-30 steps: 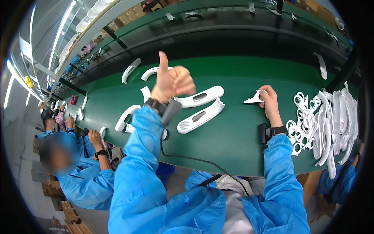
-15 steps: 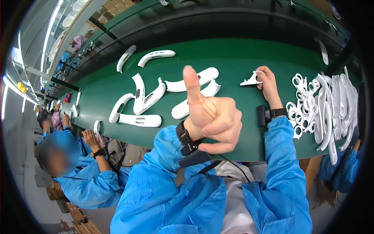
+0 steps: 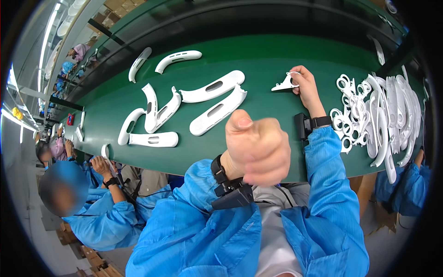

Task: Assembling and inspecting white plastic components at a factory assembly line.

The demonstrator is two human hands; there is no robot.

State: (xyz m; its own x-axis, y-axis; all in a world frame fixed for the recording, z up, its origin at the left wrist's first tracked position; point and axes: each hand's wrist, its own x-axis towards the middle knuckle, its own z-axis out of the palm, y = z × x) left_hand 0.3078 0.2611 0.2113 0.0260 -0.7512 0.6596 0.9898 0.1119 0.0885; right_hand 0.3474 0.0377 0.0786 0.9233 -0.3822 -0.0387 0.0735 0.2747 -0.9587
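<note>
My left hand (image 3: pixel 258 147) is held up in the middle, above the table's near edge. Its fingers are curled into a fist, the thumb is bent against them, and nothing shows inside. Over the table at the right, my right hand (image 3: pixel 307 90) pinches a small white plastic part with a ring and a pointed tail (image 3: pixel 283 86). Beyond my left fist lie two curved white plastic shells with slots, an upper one (image 3: pixel 232 79) and a lower one (image 3: pixel 234 98). Several similar shells (image 3: pixel 167 139) lie farther left, some touching each other.
To the right, a pile of white ring-shaped parts (image 3: pixel 346 122) sits beside a stack of long white shells (image 3: pixel 380 134). Two shells (image 3: pixel 182 56) lie near the back of the green table (image 3: pixel 267 57). A co-worker in blue (image 3: pixel 99 226) sits at my left, handling a white piece.
My left thumb has folded down from upright, and the hand has turned into a fist. My right hand still holds the ringed part. The whole view has shifted slightly.
</note>
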